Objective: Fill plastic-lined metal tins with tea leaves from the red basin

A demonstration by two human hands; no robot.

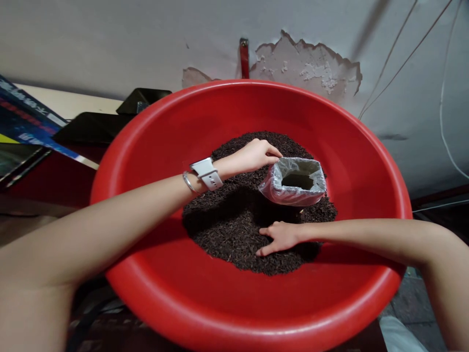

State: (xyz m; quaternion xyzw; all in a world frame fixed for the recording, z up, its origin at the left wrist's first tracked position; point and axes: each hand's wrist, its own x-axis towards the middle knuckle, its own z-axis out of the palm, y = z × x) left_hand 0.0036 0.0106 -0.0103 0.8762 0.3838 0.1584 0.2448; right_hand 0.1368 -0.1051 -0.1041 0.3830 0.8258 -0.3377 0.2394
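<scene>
A big red plastic basin (154, 146) fills the view, with a heap of dark loose tea leaves (227, 220) in its middle. A small clear plastic bag (293, 188) stands open on the heap, partly filled with the same leaves. My left hand (256, 154), with a white watch and a bangle at the wrist, pinches the bag's left rim. My right hand (280, 237) lies on the leaves just in front of the bag, fingers spread and partly dug into the heap.
Behind the basin is a grey wall with peeling plaster (308, 63) and thin wires (403, 54) at the right. Black trays (142, 100) and a blue printed box (25, 122) lie at the left.
</scene>
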